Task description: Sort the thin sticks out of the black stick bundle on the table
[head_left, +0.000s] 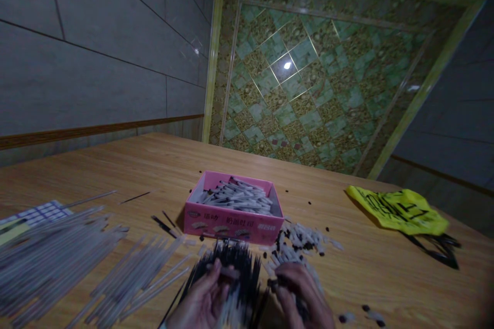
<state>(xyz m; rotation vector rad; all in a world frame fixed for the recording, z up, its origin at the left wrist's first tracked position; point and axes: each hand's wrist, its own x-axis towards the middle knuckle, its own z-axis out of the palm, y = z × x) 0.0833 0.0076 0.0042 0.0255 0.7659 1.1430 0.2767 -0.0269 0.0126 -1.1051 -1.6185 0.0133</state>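
Tube (230,271) was on the box's (231,226) near side, pinched in the left hand (208,293); the right hand (303,290) apparently pinched a dark piece (272,282). Such slim parts seemingly wanted light, steady pressure.

The left hand (204,295) is blurred, its wrist cut off by the bottom edge, and the greyish piece (227,271) at its thumb is too smeared to identify. The right hand (303,293) is blurred and cut off too — what its curled fingers cover stays hidden, and the dark thing at its fingertips (278,284) is unclear. The left hand hides part of the black rods (235,254). The left edge crops the clear tubes (50,267) and checked cloth (48,212). Small print on the pink box (227,231) is illegible.
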